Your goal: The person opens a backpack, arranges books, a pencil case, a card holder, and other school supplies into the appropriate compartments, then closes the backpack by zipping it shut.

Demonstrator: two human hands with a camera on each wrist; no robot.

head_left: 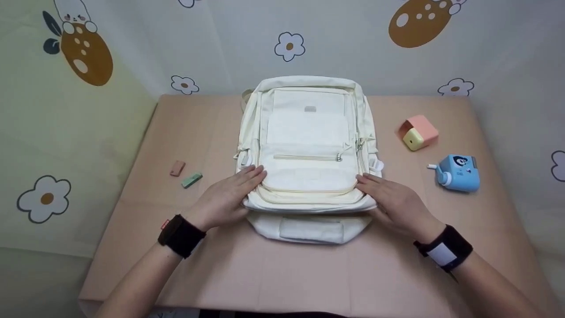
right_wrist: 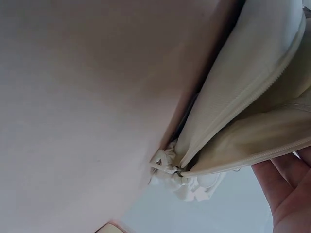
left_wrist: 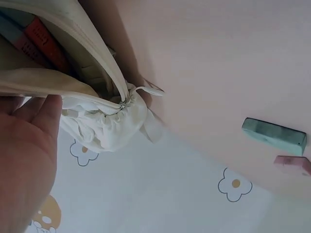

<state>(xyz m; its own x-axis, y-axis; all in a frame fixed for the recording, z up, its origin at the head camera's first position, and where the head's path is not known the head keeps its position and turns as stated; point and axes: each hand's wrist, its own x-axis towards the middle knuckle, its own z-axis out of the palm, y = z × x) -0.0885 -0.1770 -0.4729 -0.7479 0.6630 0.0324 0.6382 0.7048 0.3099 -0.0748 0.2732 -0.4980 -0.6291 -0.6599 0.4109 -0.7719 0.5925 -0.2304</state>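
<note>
A cream backpack (head_left: 309, 132) lies on the table, its front panel up and a gaping zipped compartment towards me. My left hand (head_left: 225, 196) rests on the near left corner of the raised front panel, fingers extended. On the near right corner, my right hand (head_left: 397, 201) touches the same panel with straight fingers. From below, the left wrist view shows those fingers against the panel's outer side and a red item (left_wrist: 46, 43) beside a bluish one inside the bag. The right wrist view shows beige lining (right_wrist: 262, 131) between the parted zipper edges. Both thumbs are hidden.
Left of the bag lie a pink eraser-like block (head_left: 177, 168) and a green one (head_left: 192, 180). To the right stand a pink and yellow box-shaped item (head_left: 418, 132) and a blue crank pencil sharpener (head_left: 458, 173). Patterned cloth (head_left: 229, 44) hangs behind the table (head_left: 300, 274).
</note>
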